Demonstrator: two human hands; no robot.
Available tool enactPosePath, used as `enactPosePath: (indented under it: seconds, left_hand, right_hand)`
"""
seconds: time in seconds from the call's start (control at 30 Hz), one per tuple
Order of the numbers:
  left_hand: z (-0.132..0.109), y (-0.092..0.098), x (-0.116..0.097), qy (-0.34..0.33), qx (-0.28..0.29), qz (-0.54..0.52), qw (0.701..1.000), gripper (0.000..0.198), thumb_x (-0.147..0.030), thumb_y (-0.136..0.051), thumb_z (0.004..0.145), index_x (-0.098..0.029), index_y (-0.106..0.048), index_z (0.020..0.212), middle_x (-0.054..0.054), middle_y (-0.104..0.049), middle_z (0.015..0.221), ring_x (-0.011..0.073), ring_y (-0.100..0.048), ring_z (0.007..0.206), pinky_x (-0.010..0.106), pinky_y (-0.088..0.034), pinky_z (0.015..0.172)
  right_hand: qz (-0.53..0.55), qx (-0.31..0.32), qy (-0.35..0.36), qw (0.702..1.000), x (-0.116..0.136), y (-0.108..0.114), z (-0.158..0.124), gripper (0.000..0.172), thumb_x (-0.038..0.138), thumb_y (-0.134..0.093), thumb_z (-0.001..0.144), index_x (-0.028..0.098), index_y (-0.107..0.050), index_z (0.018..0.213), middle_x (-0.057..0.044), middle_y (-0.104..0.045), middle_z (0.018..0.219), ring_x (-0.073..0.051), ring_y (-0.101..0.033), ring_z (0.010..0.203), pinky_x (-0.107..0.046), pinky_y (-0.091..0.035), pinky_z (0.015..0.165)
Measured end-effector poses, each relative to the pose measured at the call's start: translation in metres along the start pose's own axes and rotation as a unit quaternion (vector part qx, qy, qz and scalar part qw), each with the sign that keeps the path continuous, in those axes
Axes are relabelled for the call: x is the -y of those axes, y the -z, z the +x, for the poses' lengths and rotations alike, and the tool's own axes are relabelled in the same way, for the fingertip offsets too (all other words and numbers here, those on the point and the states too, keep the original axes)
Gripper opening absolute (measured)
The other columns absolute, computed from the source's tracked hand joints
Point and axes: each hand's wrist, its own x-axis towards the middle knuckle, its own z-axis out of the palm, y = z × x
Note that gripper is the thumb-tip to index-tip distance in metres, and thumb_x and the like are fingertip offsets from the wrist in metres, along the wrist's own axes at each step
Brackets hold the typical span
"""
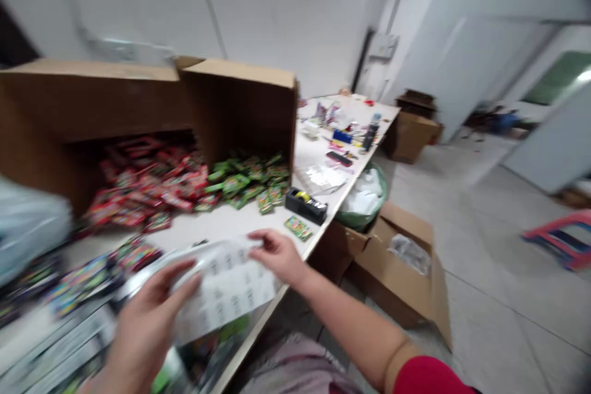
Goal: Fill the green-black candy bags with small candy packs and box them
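A white sheet of labels (231,288), printed with rows of small dark marks, is held over the front edge of the table. My right hand (279,257) pinches its upper right part between thumb and fingers. At the sheet's left side is my left hand (143,320), its thumb and forefinger closing on the edge; blur softens the exact contact. Under the sheet, colourful packets are partly hidden. Just beyond my right hand lie a single green packet (298,228) and a black tape dispenser (305,205) with a yellow core.
Two open cardboard boxes on the table hold red packets (143,184) and green packets (249,178). A clear plastic bag (32,228) sits at left. Bottles and small items cover the table's far end. On the floor stand an open carton (397,271), a lined bin (367,197) and a red-blue stool (563,237).
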Motion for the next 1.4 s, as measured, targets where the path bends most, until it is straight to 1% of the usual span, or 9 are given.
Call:
enactPosePath:
  seconds: [0.07, 0.2, 0.37, 0.5, 0.63, 0.83, 1.03, 1.23, 1.4]
  left_hand:
    - [-0.006, 0.002, 0.007, -0.011, -0.020, -0.080, 0.997, 0.052, -0.043, -0.087, 0.046, -0.023, -0.068, 0.090, -0.003, -0.070, 0.080, 0.0167, -0.062, 0.068, 0.026, -0.052, 0.057]
    - [-0.014, 0.001, 0.011, -0.017, -0.021, -0.116, 0.993, 0.060, -0.039, -0.083, 0.055, -0.019, -0.065, 0.109, 0.002, -0.070, 0.083, 0.0166, -0.063, 0.066, 0.028, -0.052, 0.059]
    - [-0.025, 0.005, 0.008, -0.160, -0.076, 0.105, 0.979, 0.022, -0.039, -0.068, 0.073, -0.021, -0.072, 0.084, 0.003, -0.063, 0.079, 0.0195, -0.060, 0.076, 0.032, -0.050, 0.072]
    - [-0.030, 0.010, 0.005, -0.264, -0.110, 0.180, 0.941, 0.012, -0.033, -0.067, 0.075, -0.022, -0.068, 0.074, 0.006, -0.058, 0.109, 0.0247, -0.053, 0.109, 0.039, -0.040, 0.099]
    - [-0.035, 0.012, 0.006, -0.162, 0.024, 0.036, 0.986, 0.013, -0.033, -0.064, 0.078, -0.021, -0.059, 0.079, 0.006, -0.064, 0.105, 0.0211, -0.061, 0.093, 0.035, -0.050, 0.081]
    - [-0.039, 0.010, 0.010, -0.022, 0.082, -0.137, 0.987, 0.024, -0.032, -0.071, 0.072, -0.020, -0.064, 0.091, 0.000, -0.064, 0.074, 0.0130, -0.058, 0.061, 0.025, -0.046, 0.058]
    - [-0.044, 0.008, 0.009, -0.101, -0.012, -0.087, 0.991, 0.014, -0.029, -0.072, 0.069, -0.019, -0.065, 0.075, -0.001, -0.063, 0.074, 0.0116, -0.055, 0.066, 0.022, -0.044, 0.061]
    - [-0.045, 0.009, 0.015, -0.040, -0.010, -0.088, 0.995, 0.022, -0.038, -0.072, 0.069, -0.018, -0.064, 0.068, -0.004, -0.054, 0.057, 0.0089, -0.045, 0.049, 0.020, -0.035, 0.047]
    - [-0.046, 0.012, 0.016, -0.099, 0.022, -0.088, 0.991, 0.015, -0.029, -0.075, 0.068, -0.019, -0.067, 0.075, -0.001, -0.063, 0.078, 0.0112, -0.055, 0.067, 0.021, -0.043, 0.060]
  right_hand:
    - [0.023, -0.008, -0.023, 0.999, -0.001, 0.001, -0.002, 0.035, 0.035, -0.072, 0.066, 0.021, -0.065, 0.096, 0.001, -0.063, 0.076, -0.013, -0.056, 0.065, -0.028, -0.049, 0.067]
    - [-0.014, 0.000, -0.035, 0.999, -0.003, 0.004, -0.007, 0.038, 0.036, -0.073, 0.069, 0.019, -0.066, 0.102, -0.003, -0.067, 0.083, -0.015, -0.060, 0.072, -0.030, -0.051, 0.071]
    - [-0.089, 0.020, -0.029, 0.995, 0.009, 0.011, -0.016, 0.029, 0.035, -0.070, 0.073, 0.019, -0.069, 0.097, -0.003, -0.067, 0.079, -0.015, -0.059, 0.068, -0.029, -0.051, 0.065]
    - [-0.184, 0.019, 0.049, 0.982, 0.021, 0.015, -0.017, 0.013, 0.031, -0.067, 0.076, 0.021, -0.070, 0.082, -0.003, -0.063, 0.080, -0.017, -0.057, 0.075, -0.032, -0.048, 0.073]
    - [-0.172, 0.023, 0.076, 0.982, 0.027, 0.016, -0.019, 0.011, 0.032, -0.067, 0.076, 0.021, -0.066, 0.076, -0.005, -0.060, 0.094, -0.020, -0.057, 0.096, -0.035, -0.044, 0.087]
    - [0.019, 0.086, -0.107, 0.990, 0.026, 0.008, -0.029, 0.022, 0.042, -0.066, 0.078, 0.022, -0.057, 0.082, 0.003, -0.056, 0.067, -0.012, -0.051, 0.056, -0.023, -0.041, 0.052]
    - [-0.100, 0.042, 0.004, 0.994, 0.030, 0.005, -0.034, 0.021, 0.038, -0.065, 0.081, 0.021, -0.057, 0.072, 0.002, -0.055, 0.063, -0.012, -0.050, 0.057, -0.024, -0.040, 0.053]
    - [-0.088, 0.043, 0.004, 0.995, 0.032, 0.007, -0.037, 0.030, 0.041, -0.065, 0.081, 0.021, -0.051, 0.062, 0.004, -0.051, 0.055, -0.011, -0.046, 0.051, -0.023, -0.037, 0.049]
    - [-0.032, 0.042, -0.018, 0.998, 0.028, 0.007, -0.037, 0.021, 0.036, -0.070, 0.076, 0.021, -0.057, 0.069, 0.003, -0.055, 0.062, -0.011, -0.050, 0.057, -0.023, -0.041, 0.053]
